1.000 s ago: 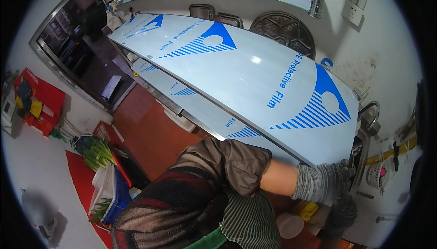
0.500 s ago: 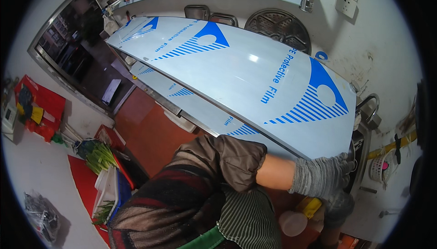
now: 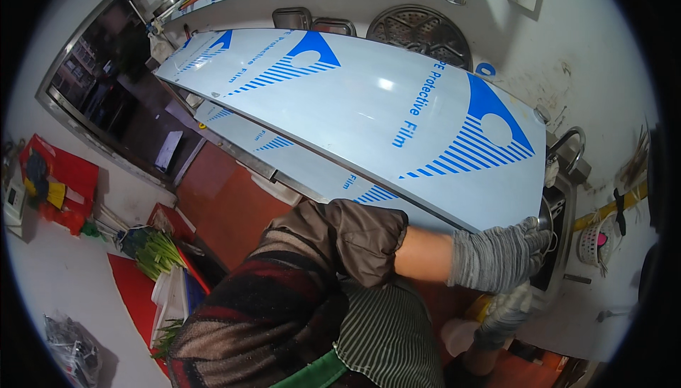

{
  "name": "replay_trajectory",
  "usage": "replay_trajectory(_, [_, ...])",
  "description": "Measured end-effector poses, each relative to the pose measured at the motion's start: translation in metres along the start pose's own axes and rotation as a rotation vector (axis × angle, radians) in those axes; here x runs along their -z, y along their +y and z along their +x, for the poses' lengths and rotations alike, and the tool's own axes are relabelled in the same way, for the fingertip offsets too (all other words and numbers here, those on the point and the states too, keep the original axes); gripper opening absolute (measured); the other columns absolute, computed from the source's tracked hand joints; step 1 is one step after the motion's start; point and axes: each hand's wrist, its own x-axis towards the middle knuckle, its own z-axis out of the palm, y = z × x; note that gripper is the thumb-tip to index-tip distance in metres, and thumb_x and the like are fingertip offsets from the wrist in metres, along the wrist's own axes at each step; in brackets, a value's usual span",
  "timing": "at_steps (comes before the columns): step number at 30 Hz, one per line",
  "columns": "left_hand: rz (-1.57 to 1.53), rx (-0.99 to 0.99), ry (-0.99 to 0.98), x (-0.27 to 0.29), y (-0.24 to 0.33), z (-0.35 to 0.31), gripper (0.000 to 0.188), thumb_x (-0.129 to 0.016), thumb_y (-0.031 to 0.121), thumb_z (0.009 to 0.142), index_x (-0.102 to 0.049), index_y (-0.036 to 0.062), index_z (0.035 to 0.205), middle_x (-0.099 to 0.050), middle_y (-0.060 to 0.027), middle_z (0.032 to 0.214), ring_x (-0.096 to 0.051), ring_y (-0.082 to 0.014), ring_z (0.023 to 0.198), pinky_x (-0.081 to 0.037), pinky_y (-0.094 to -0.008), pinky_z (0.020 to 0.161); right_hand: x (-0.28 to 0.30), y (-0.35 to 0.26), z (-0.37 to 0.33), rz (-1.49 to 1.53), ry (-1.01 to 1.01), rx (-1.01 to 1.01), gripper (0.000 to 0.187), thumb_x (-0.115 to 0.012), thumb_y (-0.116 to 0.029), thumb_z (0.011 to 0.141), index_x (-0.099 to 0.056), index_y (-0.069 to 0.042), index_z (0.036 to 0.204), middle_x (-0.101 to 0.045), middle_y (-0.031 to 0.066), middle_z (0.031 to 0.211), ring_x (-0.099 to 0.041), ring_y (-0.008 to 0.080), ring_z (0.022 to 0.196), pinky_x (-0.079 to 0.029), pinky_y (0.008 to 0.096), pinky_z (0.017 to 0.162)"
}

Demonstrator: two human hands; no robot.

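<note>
Blue-lettered film (image 3: 369,111) near gloved left hand (image 3: 496,255) and right hand (image 3: 506,313), finger opening and hold unclear

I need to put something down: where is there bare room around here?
Widest is the film-covered worktop, between its front edge and the round perforated metal disc behind it. The red-brown floor also shows a bare patch between the lower shelf and the green vegetables. Beside the sink it is crowded: left hand and right hand close together.
</note>
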Motion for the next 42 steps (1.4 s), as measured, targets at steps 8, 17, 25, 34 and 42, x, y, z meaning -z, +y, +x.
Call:
replay_trajectory(8, [-0.304,0.302,-0.156,-0.011,0.004,-0.001,0.034,-0.056,0.024,0.077,-0.063,-0.0002,0.1,-0.059,-0.0167,0.109,-0.052,-0.035,0.111,-0.036,-0.0499,0.101,0.01,-0.017,0.01,-0.188,-0.288,0.089,0.034,-0.047,-0.034,0.095,-0.054,-0.001,0.089,-0.046,0.0007,0.052,-0.039,0.0075,0.038,-0.032,0.0221,0.034])
replay_trajectory(17, [-0.101,0.186,-0.206,0.001,0.002,0.0,0.049,-0.061,0.031,0.076,-0.058,-0.0021,0.112,-0.051,-0.0274,0.123,-0.045,-0.0405,0.121,-0.038,-0.0472,0.101,0.021,-0.058,0.022,-1.263,-0.29,1.178,0.038,-0.065,-0.031,0.081,-0.063,0.003,0.098,-0.063,0.0116,0.078,-0.062,0.0239,0.067,-0.051,0.0353,0.061])
replay_trajectory(25, [-0.036,0.145,-0.167,0.002,0.0,0.003,0.036,-0.06,0.017,0.074,-0.061,0.0022,0.107,-0.052,-0.0224,0.123,-0.052,-0.0344,0.111,-0.048,-0.04,0.09,0.026,-0.089,0.041,-1.465,-0.398,1.743,0.029,-0.056,-0.025,0.077,-0.063,0.001,0.087,-0.059,0.01,0.073,-0.058,0.0219,0.071,-0.048,0.0366,0.063])
replay_trajectory(34, [-0.156,0.334,-0.172,0.003,0.004,0.007,0.035,-0.064,0.013,0.075,-0.061,0.0045,0.109,-0.052,-0.0221,0.121,-0.055,-0.0335,0.109,-0.05,-0.0403,0.089,0.02,-0.094,0.049,-1.489,-0.433,1.749,0.021,-0.05,-0.022,0.078,-0.056,-0.004,0.086,-0.055,0.0073,0.076,-0.052,0.0163,0.064,-0.043,0.0295,0.057])
replay_trajectory(42, [0.039,0.091,0.182,0.009,0.028,-0.033,0.029,-0.069,0.009,0.07,-0.064,0.0058,0.099,-0.06,-0.0139,0.102,-0.059,-0.0253,0.098,-0.051,-0.0393,0.075,0.027,-0.09,0.052,-1.569,-0.519,1.763,0.03,-0.052,-0.021,0.082,-0.06,0.005,0.092,-0.06,0.0088,0.071,-0.058,0.0165,0.059,-0.048,0.0297,0.053])
